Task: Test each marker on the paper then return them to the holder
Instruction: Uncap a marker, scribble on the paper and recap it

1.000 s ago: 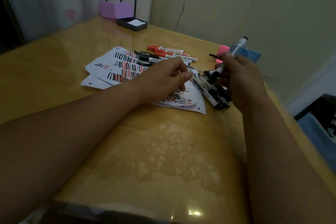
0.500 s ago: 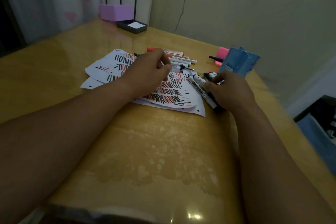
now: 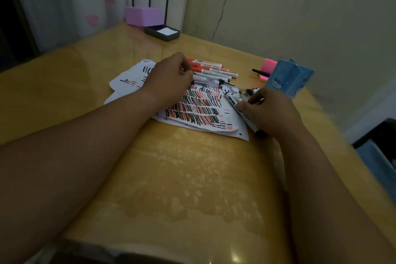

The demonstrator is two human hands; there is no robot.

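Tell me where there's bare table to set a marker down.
Free: the table between the forearms, nearer than the paper; also the far-left stretch between paper and dark tray. Crowded: red markers beyond the paper, black markers beside the blue holder.

Paper sheets (image 3: pixel 192 111): overlapping, flat on the table (image 3: pixel 192 178).
- Behind the paper: row of markers (image 3: pixel 216 70), lying side by side.
- At the paper's right edge: second group of markers (image 3: pixel 234 100), lying flat.
- Right of and behind the paper: holder (image 3: pixel 289 79), with a block (image 3: pixel 269 66) just beside it.
- Far behind the paper: tray (image 3: pixel 162 33), with a box (image 3: pixel 143 15) behind it.
- Left hand (image 3: pixel 169 79): over the paper's back edge.
- Right hand (image 3: pixel 270 111): on the second group.
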